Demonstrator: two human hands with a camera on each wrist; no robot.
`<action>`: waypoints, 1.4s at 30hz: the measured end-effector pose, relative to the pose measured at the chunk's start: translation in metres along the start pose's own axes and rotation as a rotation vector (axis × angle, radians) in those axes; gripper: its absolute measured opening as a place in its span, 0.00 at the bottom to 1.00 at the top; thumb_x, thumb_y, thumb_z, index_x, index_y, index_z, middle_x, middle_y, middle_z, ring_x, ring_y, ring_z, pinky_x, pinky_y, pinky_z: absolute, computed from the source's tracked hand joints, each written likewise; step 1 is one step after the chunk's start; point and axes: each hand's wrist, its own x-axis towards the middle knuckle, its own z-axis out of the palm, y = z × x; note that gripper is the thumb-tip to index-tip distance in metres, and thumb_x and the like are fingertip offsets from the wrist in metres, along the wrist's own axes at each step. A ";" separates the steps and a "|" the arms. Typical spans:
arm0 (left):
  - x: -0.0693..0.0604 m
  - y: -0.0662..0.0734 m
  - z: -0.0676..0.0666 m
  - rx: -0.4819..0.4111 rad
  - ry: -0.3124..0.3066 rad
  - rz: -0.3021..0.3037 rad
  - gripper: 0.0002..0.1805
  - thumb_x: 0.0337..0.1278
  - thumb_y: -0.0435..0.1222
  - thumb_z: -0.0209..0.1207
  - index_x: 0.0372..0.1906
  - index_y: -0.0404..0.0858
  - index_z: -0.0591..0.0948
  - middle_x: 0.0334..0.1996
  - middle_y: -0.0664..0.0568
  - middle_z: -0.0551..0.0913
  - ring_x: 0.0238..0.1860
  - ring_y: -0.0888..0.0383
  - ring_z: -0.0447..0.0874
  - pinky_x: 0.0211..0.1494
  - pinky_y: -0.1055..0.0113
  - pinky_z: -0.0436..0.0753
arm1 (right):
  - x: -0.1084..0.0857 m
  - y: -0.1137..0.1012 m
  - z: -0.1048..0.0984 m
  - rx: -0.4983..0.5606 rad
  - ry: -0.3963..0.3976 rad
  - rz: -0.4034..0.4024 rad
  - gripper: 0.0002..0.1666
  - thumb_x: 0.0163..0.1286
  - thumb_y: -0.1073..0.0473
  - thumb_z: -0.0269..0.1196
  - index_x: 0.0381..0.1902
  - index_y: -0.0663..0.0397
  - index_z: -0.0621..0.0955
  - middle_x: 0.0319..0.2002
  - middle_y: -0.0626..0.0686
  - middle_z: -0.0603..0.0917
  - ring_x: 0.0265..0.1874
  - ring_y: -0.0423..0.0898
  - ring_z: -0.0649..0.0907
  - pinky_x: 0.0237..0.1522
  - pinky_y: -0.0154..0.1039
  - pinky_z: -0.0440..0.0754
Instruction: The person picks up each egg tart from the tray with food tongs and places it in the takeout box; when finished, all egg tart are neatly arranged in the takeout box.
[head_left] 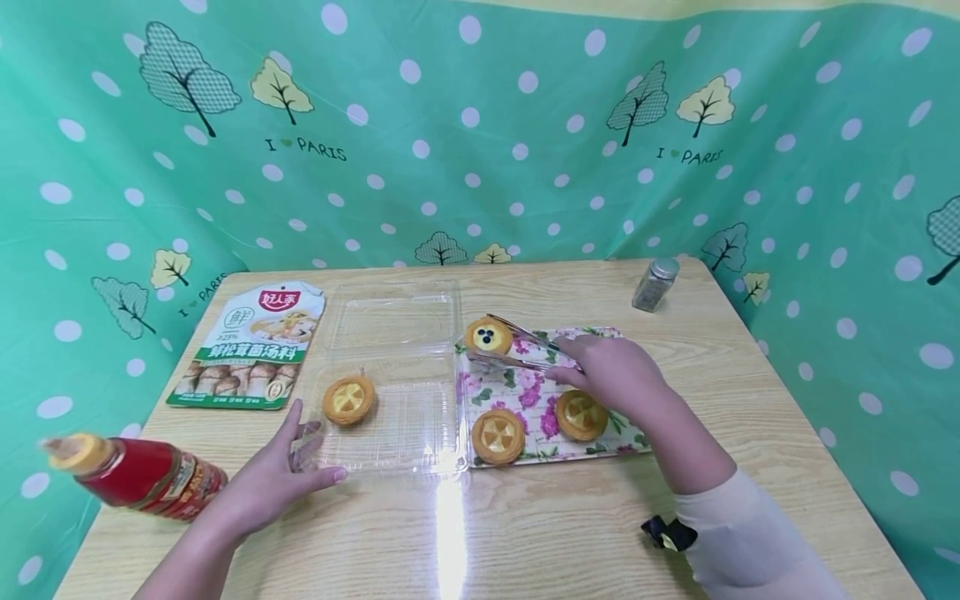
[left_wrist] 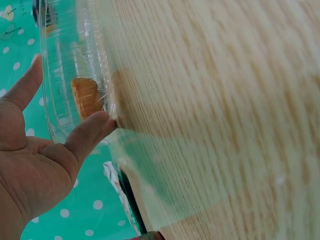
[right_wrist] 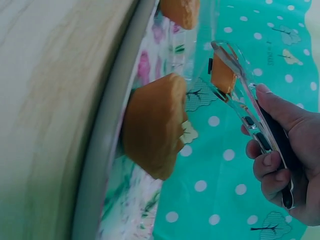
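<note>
My right hand (head_left: 611,375) holds metal tongs (right_wrist: 265,117) with dark grips. Between the tong tips is a tart (head_left: 486,336) topped with blueberries, raised above the flowered tray (head_left: 536,437). Two more tarts, one a plain-topped tart (head_left: 498,437) and the other a similar tart (head_left: 581,415), sit on that tray. My left hand (head_left: 273,475) spreads its thumb and fingers about the near left corner of a clear plastic container (head_left: 412,433). In the left wrist view its thumb touches the container's lower edge. Inside the container lies one tart (head_left: 348,400); the hinged lid (head_left: 397,321) lies folded back.
A mushroom seasoning pouch (head_left: 251,350) lies at the left. In front of it stands a red squeeze bottle (head_left: 150,475) with a yellow cap, close to my left forearm. A small spice jar (head_left: 655,285) stands at the back right. Green dotted cloth (head_left: 480,167) surrounds the wooden table.
</note>
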 end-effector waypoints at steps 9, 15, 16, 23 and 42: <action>0.000 0.000 0.000 -0.001 -0.001 -0.004 0.72 0.51 0.54 0.69 0.74 0.45 0.20 0.76 0.29 0.43 0.73 0.39 0.57 0.70 0.49 0.66 | 0.000 -0.020 -0.011 -0.020 0.016 -0.026 0.39 0.68 0.30 0.54 0.66 0.49 0.76 0.61 0.56 0.80 0.60 0.57 0.80 0.59 0.56 0.81; 0.000 0.000 0.000 0.002 0.000 -0.007 0.72 0.50 0.54 0.69 0.74 0.45 0.20 0.76 0.30 0.44 0.73 0.40 0.57 0.70 0.49 0.66 | 0.000 -0.034 -0.010 -0.004 0.021 -0.103 0.38 0.68 0.30 0.54 0.67 0.45 0.75 0.58 0.55 0.83 0.54 0.57 0.84 0.53 0.54 0.85; 0.000 0.000 0.000 0.001 -0.002 -0.009 0.72 0.50 0.54 0.69 0.74 0.45 0.20 0.76 0.30 0.44 0.73 0.39 0.57 0.70 0.49 0.66 | 0.000 -0.037 -0.009 0.002 0.027 -0.121 0.38 0.68 0.30 0.54 0.67 0.45 0.75 0.58 0.55 0.83 0.52 0.56 0.85 0.52 0.53 0.86; 0.000 0.000 0.001 -0.016 -0.006 -0.013 0.72 0.50 0.54 0.69 0.74 0.45 0.20 0.76 0.29 0.43 0.74 0.39 0.56 0.69 0.49 0.67 | 0.001 -0.054 0.001 0.011 0.060 -0.221 0.37 0.68 0.30 0.54 0.64 0.45 0.78 0.54 0.51 0.86 0.44 0.50 0.88 0.42 0.47 0.89; 0.001 -0.002 0.001 -0.030 0.004 0.007 0.72 0.50 0.52 0.70 0.74 0.47 0.20 0.76 0.29 0.41 0.74 0.38 0.56 0.67 0.50 0.70 | 0.006 -0.099 0.023 -0.029 -0.004 -0.411 0.37 0.69 0.31 0.54 0.65 0.47 0.77 0.44 0.47 0.88 0.26 0.44 0.85 0.26 0.39 0.86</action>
